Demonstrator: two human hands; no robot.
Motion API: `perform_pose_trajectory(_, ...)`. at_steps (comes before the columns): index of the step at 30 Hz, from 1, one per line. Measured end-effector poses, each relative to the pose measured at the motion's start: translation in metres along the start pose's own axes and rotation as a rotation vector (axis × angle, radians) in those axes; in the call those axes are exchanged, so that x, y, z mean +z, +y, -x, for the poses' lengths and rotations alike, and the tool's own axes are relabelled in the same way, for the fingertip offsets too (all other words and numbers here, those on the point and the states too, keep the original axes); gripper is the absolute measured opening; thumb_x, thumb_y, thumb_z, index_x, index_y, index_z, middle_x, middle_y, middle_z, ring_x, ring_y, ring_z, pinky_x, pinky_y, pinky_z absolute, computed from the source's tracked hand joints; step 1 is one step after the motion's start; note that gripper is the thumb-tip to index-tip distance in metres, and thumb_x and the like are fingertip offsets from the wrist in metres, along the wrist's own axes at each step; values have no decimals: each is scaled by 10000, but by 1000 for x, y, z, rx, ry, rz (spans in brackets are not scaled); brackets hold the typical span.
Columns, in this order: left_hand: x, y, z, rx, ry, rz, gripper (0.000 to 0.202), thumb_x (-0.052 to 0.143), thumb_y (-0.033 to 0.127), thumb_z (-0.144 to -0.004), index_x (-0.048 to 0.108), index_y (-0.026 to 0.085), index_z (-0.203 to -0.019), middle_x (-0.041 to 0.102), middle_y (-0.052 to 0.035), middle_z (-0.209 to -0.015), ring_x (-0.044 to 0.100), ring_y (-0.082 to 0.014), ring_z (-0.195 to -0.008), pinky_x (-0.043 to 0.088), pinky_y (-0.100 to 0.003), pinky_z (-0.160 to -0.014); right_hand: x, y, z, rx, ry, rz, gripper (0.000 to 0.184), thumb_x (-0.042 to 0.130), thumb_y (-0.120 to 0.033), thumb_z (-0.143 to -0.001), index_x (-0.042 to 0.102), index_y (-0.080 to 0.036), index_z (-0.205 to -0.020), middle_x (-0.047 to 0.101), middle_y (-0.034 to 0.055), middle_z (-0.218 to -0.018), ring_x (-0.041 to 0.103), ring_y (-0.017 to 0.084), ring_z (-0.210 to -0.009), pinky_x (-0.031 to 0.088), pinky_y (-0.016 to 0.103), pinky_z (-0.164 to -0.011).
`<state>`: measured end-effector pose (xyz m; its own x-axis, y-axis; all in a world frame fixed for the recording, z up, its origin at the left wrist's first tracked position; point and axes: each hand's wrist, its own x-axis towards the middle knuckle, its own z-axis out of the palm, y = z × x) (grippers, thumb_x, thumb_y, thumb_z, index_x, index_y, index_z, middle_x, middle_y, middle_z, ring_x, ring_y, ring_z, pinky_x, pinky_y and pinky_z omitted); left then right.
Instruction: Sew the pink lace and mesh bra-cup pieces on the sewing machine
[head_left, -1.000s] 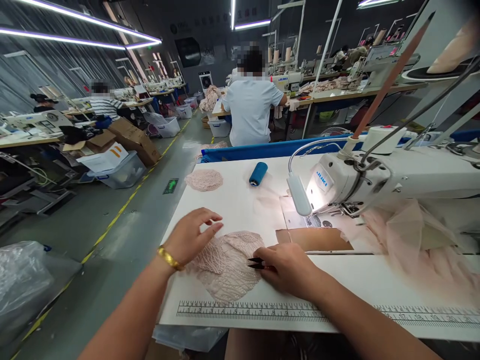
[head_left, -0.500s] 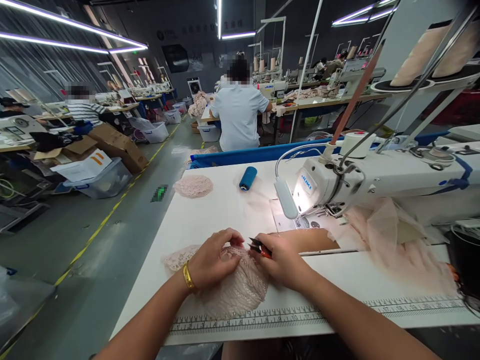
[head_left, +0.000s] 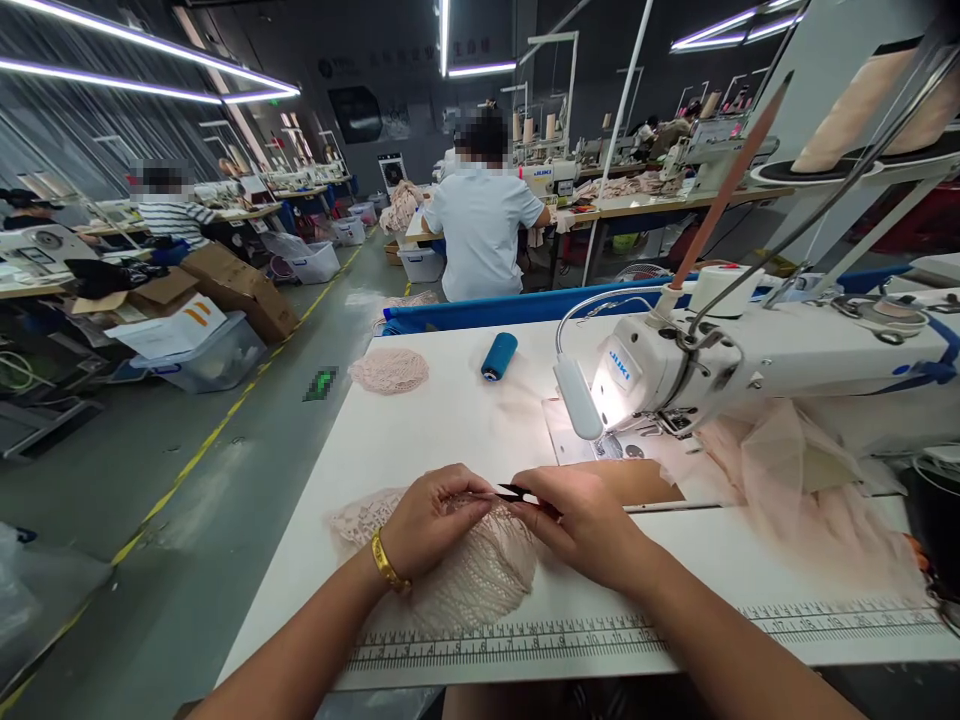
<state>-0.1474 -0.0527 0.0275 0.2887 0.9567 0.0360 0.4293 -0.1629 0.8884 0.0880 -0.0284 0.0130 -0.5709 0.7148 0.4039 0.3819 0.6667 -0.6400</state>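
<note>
A pale pink lace piece (head_left: 465,570) lies on the white table (head_left: 420,430) in front of me. My left hand (head_left: 435,520), with a gold bangle at the wrist, pinches the top edge of the lace with closed fingers. My right hand (head_left: 585,520) is closed round small black thread snips (head_left: 516,492), whose tips touch the lace edge right beside my left fingers. A printed ruler strip (head_left: 525,640) runs along the table's near edge.
A white sewing machine (head_left: 750,360) with a lit lamp stands at the right, pink tulle (head_left: 787,470) bunched beneath it. A blue thread spool (head_left: 498,356) and another lace piece (head_left: 388,370) lie farther back. A person in a white shirt (head_left: 484,230) sits ahead; an aisle runs left.
My left hand went from lying spread on the lace to pinching its top edge. My right hand brought the snips up to that edge, and their tips now sit level against it.
</note>
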Motion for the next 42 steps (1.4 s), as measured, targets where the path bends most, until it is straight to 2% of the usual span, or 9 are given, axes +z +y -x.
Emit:
perform_pose_trajectory(4, -2, 1, 0, 47, -8, -51, 159, 662, 291, -907, 799, 221, -944, 709, -40, -864, 651, -184, -834, 488, -299, -771, 0, 2, -1, -130, 51, 159, 216, 529, -328, -1060, 677, -192, -984, 533, -27, -678, 465, 129, -621, 310, 269, -590)
perform_pose_trajectory(10, -1, -1, 0, 73, -45, -46, 150, 693, 314, -908, 824, 249, -939, 671, -25, -792, 609, -161, -752, 463, -280, -712, 0, -1, 0, -208, 88, 223, 256, 532, -314, -1063, 697, -177, -923, 498, -27, -664, 423, 125, -609, 281, 278, -580)
perform_pose_trajectory(23, -1, -2, -1, 99, -56, -72, 141, 699, 295, -915, 819, 224, -898, 643, -12, -746, 585, -145, -720, 442, -273, -695, 2, 0, 1, -265, 111, 247, 259, 552, -279, -1048, 700, -181, -859, 469, -32, -640, 377, 124, -590, 255, 282, -574)
perform_pose_trajectory(42, -1, -1, -1, 122, -57, -115, 143, 698, 279, -915, 807, 210, -857, 619, -1, -715, 558, -134, -689, 423, -271, -679, 1, 0, 1, -276, 108, 278, 265, 547, -260, -1047, 703, -174, -850, 495, -22, -644, 392, 128, -597, 257, 289, -583)
